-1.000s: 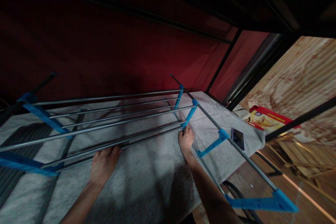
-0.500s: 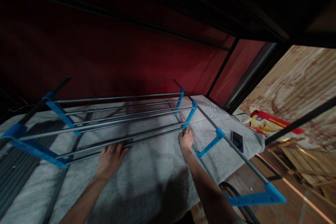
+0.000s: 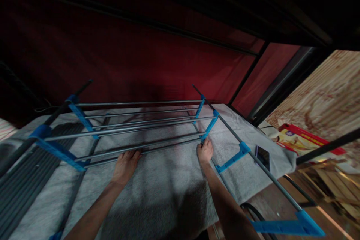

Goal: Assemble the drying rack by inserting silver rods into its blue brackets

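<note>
Two far blue plastic bracket pairs (image 3: 210,125) carry grey metal crossbars (image 3: 140,102) on the tubular rack (image 3: 230,130) atop woolly grey cloth (image 3: 157,183); two near-right blue brackets (image 3: 233,161) are bare. Left hand (image 3: 126,165) curls over nearest crossbars, right hand (image 3: 206,150) at their right end; grips indeterminable

A dark phone (image 3: 263,155) on grey cloth (image 3: 163,191), a red-and-yellow box (image 3: 306,140) nearby, a red wall (image 3: 135,56) beyond.

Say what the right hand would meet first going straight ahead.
The right hand would likely meet the blue bracket just ahead of it; whether they already touch is unclear.
</note>
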The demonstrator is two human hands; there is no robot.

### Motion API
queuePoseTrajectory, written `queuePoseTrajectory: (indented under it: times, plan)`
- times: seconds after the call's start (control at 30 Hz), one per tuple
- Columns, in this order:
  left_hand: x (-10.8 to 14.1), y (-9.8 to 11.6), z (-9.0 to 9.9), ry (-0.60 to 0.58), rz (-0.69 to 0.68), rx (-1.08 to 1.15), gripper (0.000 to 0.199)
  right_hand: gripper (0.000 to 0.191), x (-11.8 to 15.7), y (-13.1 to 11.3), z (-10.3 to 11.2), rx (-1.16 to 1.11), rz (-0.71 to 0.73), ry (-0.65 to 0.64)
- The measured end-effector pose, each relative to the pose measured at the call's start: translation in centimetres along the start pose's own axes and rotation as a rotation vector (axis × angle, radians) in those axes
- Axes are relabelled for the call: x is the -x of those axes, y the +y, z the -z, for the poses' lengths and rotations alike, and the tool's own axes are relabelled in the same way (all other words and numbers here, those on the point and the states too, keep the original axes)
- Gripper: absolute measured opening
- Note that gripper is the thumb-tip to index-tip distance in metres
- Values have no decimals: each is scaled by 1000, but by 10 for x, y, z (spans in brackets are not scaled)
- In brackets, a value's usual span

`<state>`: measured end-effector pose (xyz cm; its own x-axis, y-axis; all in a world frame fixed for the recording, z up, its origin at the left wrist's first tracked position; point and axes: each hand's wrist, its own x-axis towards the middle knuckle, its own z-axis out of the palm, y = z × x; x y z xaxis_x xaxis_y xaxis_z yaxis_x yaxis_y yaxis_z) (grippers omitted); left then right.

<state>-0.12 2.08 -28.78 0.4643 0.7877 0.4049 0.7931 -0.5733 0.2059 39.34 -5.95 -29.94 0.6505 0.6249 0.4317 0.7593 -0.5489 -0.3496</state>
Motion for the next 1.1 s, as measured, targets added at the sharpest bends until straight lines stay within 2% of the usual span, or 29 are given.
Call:
queuePoseTrajectory:
  times: [0.3,0.5,0.77,1.0,1.1]
  plan:
    - [5,6,0,2,44,-41,28,56,4,10,-4,76,58,-18]
    - [7,10,1,4,44,-64,24,55,4,19,-10,103,99,11]
    - [8,15,1,12,33,-73,24,56,4,20,-7,105,100,1]
    - [8,18,4,31,18,-43,27,57,4,20,-12,128,144,71]
    - [11,18,5,59,18,-11,28,58,3,19,-11,141,142,55]
